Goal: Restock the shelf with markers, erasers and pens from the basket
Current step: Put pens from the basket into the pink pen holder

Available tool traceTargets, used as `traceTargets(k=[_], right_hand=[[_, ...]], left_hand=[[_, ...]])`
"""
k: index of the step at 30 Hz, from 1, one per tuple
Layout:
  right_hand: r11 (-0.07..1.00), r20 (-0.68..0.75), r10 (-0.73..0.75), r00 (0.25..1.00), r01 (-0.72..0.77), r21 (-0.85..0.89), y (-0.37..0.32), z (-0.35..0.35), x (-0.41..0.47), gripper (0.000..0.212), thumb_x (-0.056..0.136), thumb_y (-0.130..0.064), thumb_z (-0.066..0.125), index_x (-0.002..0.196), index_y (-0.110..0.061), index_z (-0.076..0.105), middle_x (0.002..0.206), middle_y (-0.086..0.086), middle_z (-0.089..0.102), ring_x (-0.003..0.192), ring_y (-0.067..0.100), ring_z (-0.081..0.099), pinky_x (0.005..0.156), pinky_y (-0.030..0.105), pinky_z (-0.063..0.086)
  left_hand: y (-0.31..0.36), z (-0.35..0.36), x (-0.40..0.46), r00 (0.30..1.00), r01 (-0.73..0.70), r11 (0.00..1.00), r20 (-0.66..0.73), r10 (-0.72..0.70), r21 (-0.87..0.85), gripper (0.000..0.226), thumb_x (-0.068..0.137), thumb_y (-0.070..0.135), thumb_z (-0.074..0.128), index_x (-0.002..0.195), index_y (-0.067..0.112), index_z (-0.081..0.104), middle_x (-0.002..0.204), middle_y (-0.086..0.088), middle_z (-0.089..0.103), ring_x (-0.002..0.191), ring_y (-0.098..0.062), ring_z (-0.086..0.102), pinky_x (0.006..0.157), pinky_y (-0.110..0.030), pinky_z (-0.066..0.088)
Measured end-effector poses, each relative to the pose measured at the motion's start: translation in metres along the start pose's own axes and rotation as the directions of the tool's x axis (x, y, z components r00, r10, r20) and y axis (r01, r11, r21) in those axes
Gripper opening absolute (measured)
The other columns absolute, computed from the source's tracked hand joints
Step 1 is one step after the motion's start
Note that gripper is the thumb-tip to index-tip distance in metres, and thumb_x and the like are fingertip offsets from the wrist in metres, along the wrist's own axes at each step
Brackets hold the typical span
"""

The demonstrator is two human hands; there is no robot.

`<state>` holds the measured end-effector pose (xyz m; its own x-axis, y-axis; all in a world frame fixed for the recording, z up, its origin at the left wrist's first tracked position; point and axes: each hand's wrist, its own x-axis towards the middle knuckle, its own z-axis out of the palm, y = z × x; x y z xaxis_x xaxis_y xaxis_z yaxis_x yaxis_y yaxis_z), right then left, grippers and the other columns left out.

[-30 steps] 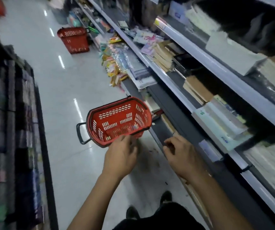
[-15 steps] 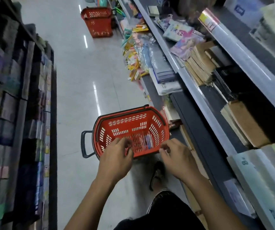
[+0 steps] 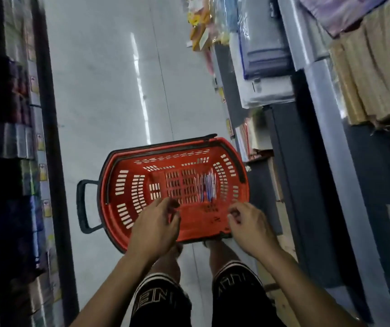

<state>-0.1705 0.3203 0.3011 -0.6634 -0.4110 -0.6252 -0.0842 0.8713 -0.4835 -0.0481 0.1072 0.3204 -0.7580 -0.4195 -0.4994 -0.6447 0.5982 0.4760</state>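
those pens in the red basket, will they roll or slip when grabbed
The pens look thin and round, lying loose on the basket floor, so they would probably roll or scatter if nudged. They seem light and stiff, likely easy to pinch several at once. The slotted floor may catch tips. Both hands hover nearby, holding nothing.

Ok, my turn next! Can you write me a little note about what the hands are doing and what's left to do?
Left hand: over the near rim of the red basket, fingers loosely curled, holding nothing.
Right hand: beside it at the same rim, also holding nothing.
The basket sits on the aisle floor; a small bundle of pens lies inside toward its right. No markers or erasers can be made out in it.
Shelf runs along the right.
Done: nothing in hand yet.
Left: pick up the pens and shelve them.
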Motion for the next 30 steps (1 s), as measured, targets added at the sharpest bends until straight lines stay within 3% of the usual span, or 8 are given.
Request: traceTargets(k=[4, 7, 12, 14, 17, 21, 25, 30], right_hand=[[0.999, 0.040, 0.024, 0.999, -0.025, 0.022, 0.013, 0.054, 0.055, 0.009, 0.098, -0.023, 0.062, 0.105, -0.023, 0.068, 0.099, -0.010, 0.060, 0.088, 0.011, 0.063, 0.079, 0.033, 0.055], [0.998, 0.057, 0.046, 0.997, -0.048, 0.036, 0.021, 0.098, 0.096, 0.011, 0.096, -0.021, 0.063, 0.105, -0.025, 0.070, 0.097, -0.012, 0.058, 0.086, 0.007, 0.060, 0.077, 0.025, 0.046], [0.985, 0.132, 0.153, 0.979, -0.162, 0.066, 0.042, 0.164, 0.163, 0.019, 0.096, -0.016, 0.063, 0.109, -0.019, 0.075, 0.102, -0.001, 0.074, 0.089, 0.014, 0.067, 0.081, 0.024, 0.051], [0.972, 0.148, 0.212, 0.966, -0.223, 0.068, 0.053, 0.186, 0.187, 0.020, 0.096, -0.015, 0.062, 0.108, -0.021, 0.077, 0.104, -0.001, 0.076, 0.090, 0.015, 0.070, 0.080, 0.021, 0.050], [0.953, 0.182, 0.284, 0.941, -0.299, 0.058, 0.067, 0.212, 0.218, 0.020, 0.096, -0.012, 0.062, 0.102, -0.023, 0.077, 0.105, 0.000, 0.076, 0.086, 0.014, 0.069, 0.070, 0.017, 0.048], [0.920, 0.150, 0.372, 0.916, -0.385, 0.068, 0.081, 0.235, 0.245, 0.031, 0.096, -0.007, 0.063, 0.077, -0.030, 0.068, 0.095, -0.001, 0.075, 0.077, 0.015, 0.069, 0.062, 0.022, 0.054], [0.916, 0.050, 0.393, 0.918, -0.396, 0.063, 0.084, 0.253, 0.262, 0.023, 0.099, -0.014, 0.065, 0.083, -0.030, 0.069, 0.082, -0.009, 0.069, 0.063, 0.001, 0.060, 0.042, 0.009, 0.035], [0.939, -0.066, 0.343, 0.937, -0.341, 0.041, 0.081, 0.270, 0.280, 0.011, 0.097, -0.024, 0.069, 0.106, -0.024, 0.076, 0.096, -0.003, 0.076, 0.082, 0.016, 0.070, 0.063, 0.022, 0.054]], left_hand=[[-0.046, 0.047, 0.055, 0.994, 0.049, 0.998, 0.100, -0.047, -0.025, 0.020, 0.099, 0.033, 0.058, 0.116, 0.028, 0.068, 0.107, 0.007, 0.066, 0.091, -0.013, 0.064, 0.076, -0.034, 0.053], [-0.078, 0.085, 0.090, 0.981, 0.086, 0.995, 0.176, -0.076, -0.052, 0.018, 0.101, 0.030, 0.059, 0.117, 0.028, 0.067, 0.109, 0.008, 0.066, 0.089, -0.006, 0.061, 0.071, -0.024, 0.048], [-0.115, 0.142, 0.143, 0.961, 0.191, 0.973, 0.230, -0.157, -0.133, 0.017, 0.098, 0.021, 0.060, 0.099, 0.039, 0.063, 0.090, 0.017, 0.066, 0.070, 0.004, 0.062, 0.056, -0.010, 0.039], [-0.127, 0.162, 0.161, 0.952, 0.227, 0.961, 0.241, -0.187, -0.154, 0.013, 0.098, 0.021, 0.061, 0.102, 0.031, 0.068, 0.092, 0.015, 0.069, 0.075, 0.002, 0.064, 0.064, -0.019, 0.048], [-0.141, 0.186, 0.183, 0.932, 0.285, 0.944, 0.281, -0.231, -0.169, 0.014, 0.100, 0.022, 0.059, 0.110, 0.025, 0.068, 0.093, 0.004, 0.074, 0.084, -0.020, 0.072, 0.076, -0.036, 0.060], [-0.155, 0.208, 0.203, 0.910, 0.345, 0.914, 0.313, -0.271, -0.212, 0.018, 0.099, 0.021, 0.057, 0.114, 0.024, 0.068, 0.100, 0.003, 0.075, 0.088, -0.023, 0.073, 0.083, -0.047, 0.062], [-0.163, 0.225, 0.217, 0.895, 0.384, 0.898, 0.324, -0.305, -0.216, 0.023, 0.094, 0.024, 0.052, 0.109, 0.024, 0.069, 0.103, 0.000, 0.076, 0.095, -0.025, 0.072, 0.088, -0.047, 0.060], [-0.170, 0.242, 0.225, 0.878, 0.441, 0.855, 0.331, -0.347, -0.274, 0.025, 0.085, 0.027, 0.047, 0.098, 0.023, 0.069, 0.092, 0.002, 0.076, 0.088, -0.024, 0.072, 0.085, -0.046, 0.060]])
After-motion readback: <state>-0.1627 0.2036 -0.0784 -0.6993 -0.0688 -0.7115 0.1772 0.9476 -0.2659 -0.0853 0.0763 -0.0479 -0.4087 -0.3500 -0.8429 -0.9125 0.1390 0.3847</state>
